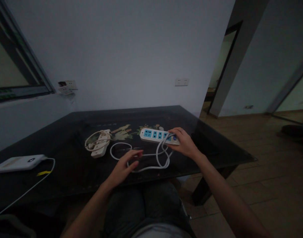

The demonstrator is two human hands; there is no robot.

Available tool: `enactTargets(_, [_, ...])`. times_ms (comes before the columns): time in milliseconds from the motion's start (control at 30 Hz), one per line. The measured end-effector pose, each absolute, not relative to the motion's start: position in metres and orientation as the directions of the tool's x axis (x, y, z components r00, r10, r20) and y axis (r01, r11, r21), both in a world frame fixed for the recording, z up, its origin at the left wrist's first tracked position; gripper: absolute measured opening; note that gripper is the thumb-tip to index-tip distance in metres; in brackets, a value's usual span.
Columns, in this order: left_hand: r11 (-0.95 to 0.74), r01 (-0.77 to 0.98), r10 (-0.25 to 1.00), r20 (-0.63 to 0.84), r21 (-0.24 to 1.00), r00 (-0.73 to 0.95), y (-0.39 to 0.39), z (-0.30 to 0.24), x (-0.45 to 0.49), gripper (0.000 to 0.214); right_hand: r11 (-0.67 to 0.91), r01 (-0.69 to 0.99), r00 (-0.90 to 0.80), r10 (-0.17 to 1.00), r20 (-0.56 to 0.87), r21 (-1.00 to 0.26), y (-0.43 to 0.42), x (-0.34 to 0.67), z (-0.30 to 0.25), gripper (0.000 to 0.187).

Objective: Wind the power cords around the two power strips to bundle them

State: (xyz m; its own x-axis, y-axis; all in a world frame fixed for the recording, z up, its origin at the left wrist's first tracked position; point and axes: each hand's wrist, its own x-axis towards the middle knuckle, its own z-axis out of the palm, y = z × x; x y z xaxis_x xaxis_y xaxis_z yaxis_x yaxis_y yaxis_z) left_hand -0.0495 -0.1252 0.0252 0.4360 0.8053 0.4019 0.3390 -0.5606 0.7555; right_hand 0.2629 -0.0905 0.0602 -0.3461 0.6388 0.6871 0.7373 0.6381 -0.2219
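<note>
Just left of the power strip (156,135), a cream strip (100,145) lies on the table (62,138) with its own flex wound round it in loose turns, apart from both hands. Far to the left of the power strip, near the table's edge, sits a flat white box (19,162); a thin cable (27,190) runs from it toward the near edge, with a yellow tag (44,173) beside it. Behind the power strip, up on the pale wall, is a wall socket (181,81). Right of it, past the table's corner, a wooden floor (260,172) leads to a dark doorway (222,66). Nothing lies between the hands and the power strip except its own white cord (161,155), which loops over its right end and coils in open rings on the glass in front of it.

The power strip is a long, round-cornered white plastic bar with a row of blue socket faces, lying flat near the table's middle. The right hand (183,142) is closed over its right end, fingers on top. The left hand (124,169), in front of it and to the left, has its fingers curled on a bend of the white cord, thumb and forefinger close together. The table top is dark, glossy glass with a faded floral pattern showing beside the power strip's left end.
</note>
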Motion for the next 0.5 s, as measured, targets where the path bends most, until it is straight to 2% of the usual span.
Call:
enactTargets(100, [-0.675,0.503,0.691,0.701,0.540,0.174,-0.120,0.049,-0.046,0.024,0.732,0.681,-0.561,0.536,0.631,-0.018,-0.092,0.251,0.072,0.051])
enactTargets(167, [-0.702,0.593,0.614,0.757,0.394,0.223,-0.116,0.067,-0.042,0.025,0.773,0.619,-0.700,0.460,0.547,0.141,-0.094,0.240,0.084,0.052])
enactTargets(233, [-0.721,0.620,0.617,0.695,0.310,0.371,-0.112,0.081,-0.035,0.028,0.789,0.552,-0.793,0.397,0.461,0.270,-0.095,0.228,0.096,0.053])
enactTargets(333, [-0.707,0.612,0.700,0.469,0.353,0.539,-0.106,0.089,-0.025,0.043,0.803,0.485,-0.848,0.335,0.411,0.346,-0.095,0.214,0.110,0.054])
enactTargets(400, [-0.663,0.602,0.748,0.357,0.445,0.559,-0.102,0.087,-0.020,0.052,0.813,0.469,-0.853,0.317,0.414,0.344,-0.092,0.209,0.114,0.052])
enactTargets(500, [-0.584,0.541,0.796,0.299,0.605,0.526,-0.098,0.079,-0.017,0.048,0.823,0.487,-0.828,0.327,0.456,0.294,-0.091,0.209,0.115,0.050])
